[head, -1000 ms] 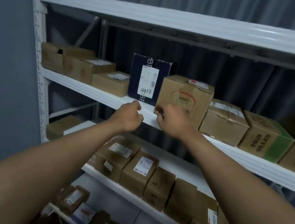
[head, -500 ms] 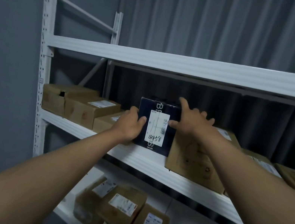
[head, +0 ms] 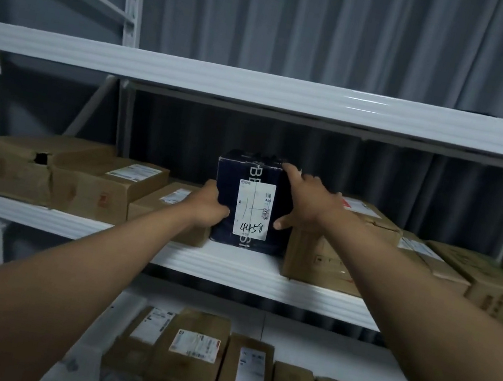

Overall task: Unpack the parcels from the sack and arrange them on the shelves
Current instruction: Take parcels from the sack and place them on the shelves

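A dark blue box [head: 258,174] with a white label marked 4458 stands upright on the middle shelf [head: 230,267] of a white metal rack. My left hand [head: 207,204] grips its lower left edge, thumb on the front face. My right hand [head: 306,196] lies spread against its right side, one finger reaching the top right corner and the thumb on the front near the label. Brown cardboard parcels stand on both sides of it: one [head: 170,206] at the left, a larger one [head: 329,257] at the right. No sack is in view.
More cardboard boxes [head: 77,179] fill the left of the middle shelf and others [head: 479,284] the right. A row of labelled parcels [head: 193,358] stands on the lower shelf. The upper shelf beam [head: 261,86] runs overhead. A grey curtain hangs behind the rack.
Both hands rose from the shelf edge to the dark blue box and took hold of its sides. The view tilted upward and came closer.
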